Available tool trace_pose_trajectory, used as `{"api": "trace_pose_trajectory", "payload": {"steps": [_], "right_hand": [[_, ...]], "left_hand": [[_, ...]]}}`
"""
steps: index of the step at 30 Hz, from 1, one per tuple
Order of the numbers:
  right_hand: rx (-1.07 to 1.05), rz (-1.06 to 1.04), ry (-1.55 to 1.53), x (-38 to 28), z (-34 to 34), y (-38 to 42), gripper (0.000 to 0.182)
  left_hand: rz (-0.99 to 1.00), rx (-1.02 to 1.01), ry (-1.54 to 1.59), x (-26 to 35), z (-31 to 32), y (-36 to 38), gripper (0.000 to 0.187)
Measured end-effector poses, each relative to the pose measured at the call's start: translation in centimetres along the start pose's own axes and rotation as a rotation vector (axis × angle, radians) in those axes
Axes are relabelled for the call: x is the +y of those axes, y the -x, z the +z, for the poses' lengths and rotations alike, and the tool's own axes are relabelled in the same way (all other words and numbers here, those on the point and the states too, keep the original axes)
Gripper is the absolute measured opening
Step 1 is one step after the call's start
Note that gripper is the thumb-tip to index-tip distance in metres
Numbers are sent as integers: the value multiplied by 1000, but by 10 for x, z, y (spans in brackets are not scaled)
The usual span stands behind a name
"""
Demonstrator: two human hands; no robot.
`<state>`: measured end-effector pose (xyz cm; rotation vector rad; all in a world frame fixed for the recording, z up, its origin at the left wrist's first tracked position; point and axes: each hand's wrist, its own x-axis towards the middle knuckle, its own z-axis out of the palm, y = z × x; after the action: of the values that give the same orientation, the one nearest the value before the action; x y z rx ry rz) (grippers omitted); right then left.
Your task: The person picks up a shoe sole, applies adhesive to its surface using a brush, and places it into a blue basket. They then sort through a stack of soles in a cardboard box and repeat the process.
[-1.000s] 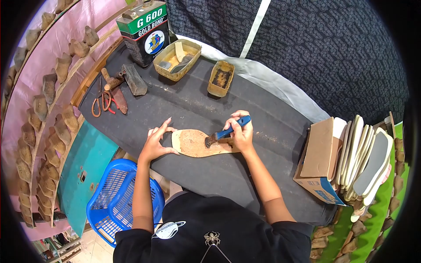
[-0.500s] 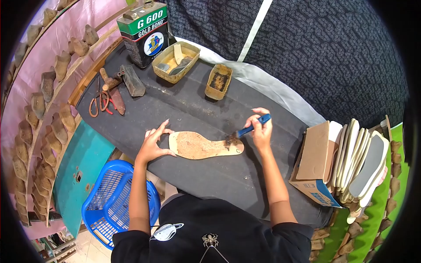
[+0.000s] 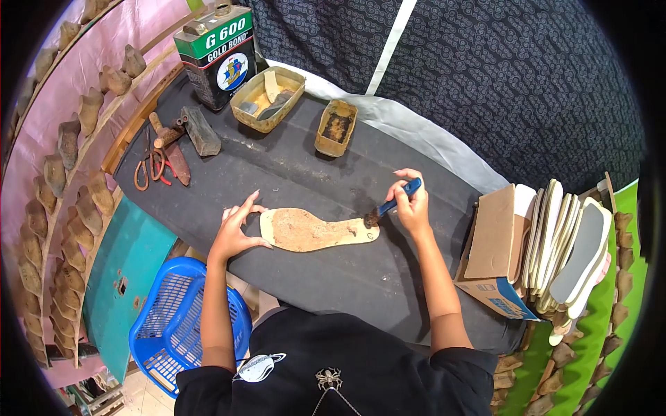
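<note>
A tan, sole-shaped shoe insole [image 3: 305,230] with rough brown patches lies flat on the dark table. My left hand [image 3: 238,229] steadies its wide end, thumb on the near edge and fingers round the far side. In my right hand [image 3: 411,204] is a blue-handled brush [image 3: 392,201], pinched between thumb and fingers. Its dark bristles touch the insole's narrow end, beside a small dark mark.
Two crusted tubs [image 3: 336,128] and a tall G 600 can [image 3: 218,59] stand at the back. A hammer [image 3: 166,130], scissors [image 3: 142,173] and a dark block [image 3: 201,130] lie left. Right is a cardboard box [image 3: 496,236] beside stacked soles [image 3: 555,243]; a blue basket [image 3: 173,326] sits below.
The brush tip has moved slightly toward the far edge of the insole's narrow end. The whole view has shifted a little; my left hand keeps its place at the wide end.
</note>
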<state>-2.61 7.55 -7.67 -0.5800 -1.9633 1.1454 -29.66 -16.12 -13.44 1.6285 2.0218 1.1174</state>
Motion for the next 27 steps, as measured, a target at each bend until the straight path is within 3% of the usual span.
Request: {"api": "trace_pose_trajectory", "payload": {"steps": [3,7,11,13,17,25,27], "right_hand": [[21,-24,125,-10,2,5,25],[23,-87,-47,-14,35,12,25],[-29,-123,70,-19,51,6,25],[27,-159,244,-22,51,5,28],[100,-63,164,-10,35,5,24],[34,-136,310,-5,13,8,18],[45,-77,46,-20,28,10,17]], "left_hand": [[9,2,5,-1,0,-1,109],[14,9,13,-4,2,0,109],[17,20,-8,-2,1,0,109],[-4,3,-4,-2,1,0,110],[6,19,8,-3,1,0,110],[6,5,-9,-1,0,0,109],[4,3,-9,0,0,-1,109]]}}
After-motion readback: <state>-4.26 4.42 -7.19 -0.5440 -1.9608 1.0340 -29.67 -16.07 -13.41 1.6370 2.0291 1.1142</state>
